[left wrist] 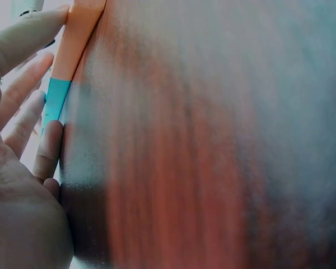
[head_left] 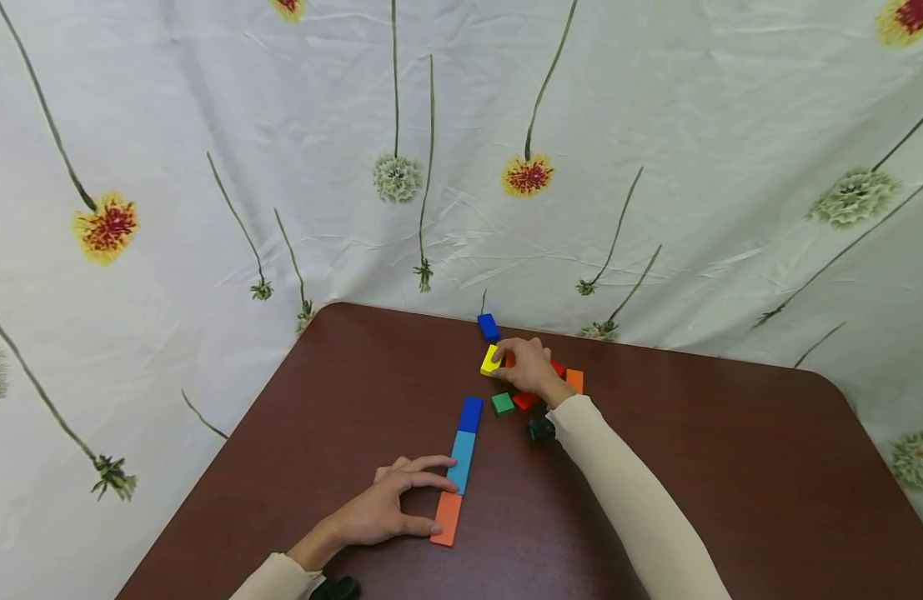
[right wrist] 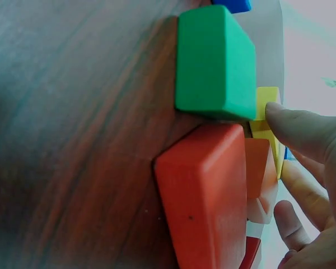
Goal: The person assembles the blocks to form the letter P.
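Note:
A row of blocks lies end to end on the table: dark blue point(head_left: 471, 415), light blue point(head_left: 462, 461) and orange point(head_left: 447, 518). My left hand point(head_left: 382, 507) is along the row's left side, its thumb touching the orange block and fingertips touching the light blue one. Farther back, my right hand point(head_left: 527, 367) pinches a yellow block point(head_left: 489, 360) between thumb and index finger. In the right wrist view, the thumb point(right wrist: 302, 131) meets the yellow block point(right wrist: 264, 131). A green block point(head_left: 502, 404) and a red block point(head_left: 524, 401) lie just nearer than that hand.
Another dark blue block point(head_left: 489, 327) lies near the far edge of the brown table point(head_left: 341, 400). An orange block point(head_left: 574, 381) sits right of the right hand, with more red and orange blocks partly hidden there. A flowered cloth point(head_left: 318, 142) hangs behind the table.

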A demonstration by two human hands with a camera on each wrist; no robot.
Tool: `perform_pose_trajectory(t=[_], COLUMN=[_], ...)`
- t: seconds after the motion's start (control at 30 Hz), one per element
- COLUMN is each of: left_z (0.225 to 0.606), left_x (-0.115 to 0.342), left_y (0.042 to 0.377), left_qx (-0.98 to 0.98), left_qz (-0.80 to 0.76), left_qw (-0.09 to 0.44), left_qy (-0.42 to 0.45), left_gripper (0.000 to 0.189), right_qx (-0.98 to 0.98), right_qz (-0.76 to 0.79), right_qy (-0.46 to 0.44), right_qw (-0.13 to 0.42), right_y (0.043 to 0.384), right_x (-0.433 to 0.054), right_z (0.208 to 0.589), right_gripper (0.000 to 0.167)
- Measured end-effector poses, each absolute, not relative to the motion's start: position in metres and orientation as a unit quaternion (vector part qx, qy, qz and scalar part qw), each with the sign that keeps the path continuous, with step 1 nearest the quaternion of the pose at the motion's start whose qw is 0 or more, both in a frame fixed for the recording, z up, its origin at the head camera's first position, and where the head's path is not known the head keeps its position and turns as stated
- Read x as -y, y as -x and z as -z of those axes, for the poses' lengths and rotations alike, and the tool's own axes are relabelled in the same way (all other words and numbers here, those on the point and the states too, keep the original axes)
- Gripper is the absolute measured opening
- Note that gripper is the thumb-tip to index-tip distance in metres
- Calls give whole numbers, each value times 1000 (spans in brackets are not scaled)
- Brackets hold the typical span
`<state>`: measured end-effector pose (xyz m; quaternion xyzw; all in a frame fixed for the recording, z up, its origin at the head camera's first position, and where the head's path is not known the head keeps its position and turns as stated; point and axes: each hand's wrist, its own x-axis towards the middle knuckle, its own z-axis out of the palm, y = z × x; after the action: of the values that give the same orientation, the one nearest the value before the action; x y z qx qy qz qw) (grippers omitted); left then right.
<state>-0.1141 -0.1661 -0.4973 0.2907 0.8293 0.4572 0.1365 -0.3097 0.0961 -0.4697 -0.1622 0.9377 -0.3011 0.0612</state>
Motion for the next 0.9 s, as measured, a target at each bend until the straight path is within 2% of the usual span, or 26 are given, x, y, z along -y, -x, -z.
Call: perform_pose_trajectory(t=[0.27, 0.9], left_z=[497, 498], left_x=[166, 166], left_y=[114, 115], left_qx=[-831, -830], left_qz=[-454, -457], left_qw=[132, 133], left_qy=[-293, -290], left_gripper=[40, 40], right_qx=[-935, -937], right_qz=[293, 278], right_qy=[189, 205], right_qw=[68, 58], right_y=[305, 301], right_x=[-93, -92], right_z=[468, 469], right_gripper=[30, 25])
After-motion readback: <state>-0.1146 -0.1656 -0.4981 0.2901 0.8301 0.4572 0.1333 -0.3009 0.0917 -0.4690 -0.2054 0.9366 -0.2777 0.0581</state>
